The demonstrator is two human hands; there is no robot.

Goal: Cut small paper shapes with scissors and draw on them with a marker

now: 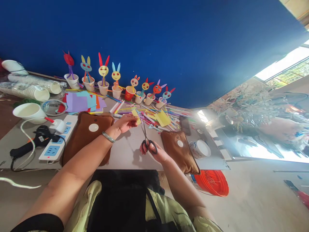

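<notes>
Between the fingertips of my left hand (pixel 126 123) is a small piece of yellow paper (pixel 136 116), raised over the table. My right hand (pixel 156 153) has its fingers in the black handles of a pair of scissors (pixel 145 136). Their blades point up and away from me, close to the right edge of the paper; I cannot tell whether they touch it. Behind my hands lie a larger yellow sheet (pixel 163 119) and a scatter of coloured sticks and pens (pixel 151 120).
Paper cups with rabbit-faced figures (pixel 103 87) line the blue wall. Brown cushion-like pouches (pixel 83 138) (pixel 177 149) flank my hands. At left are a power strip (pixel 58 141), a glue gun (pixel 36 141) and coloured paper (pixel 77 102). A red bucket (pixel 213 183) stands below the right table edge.
</notes>
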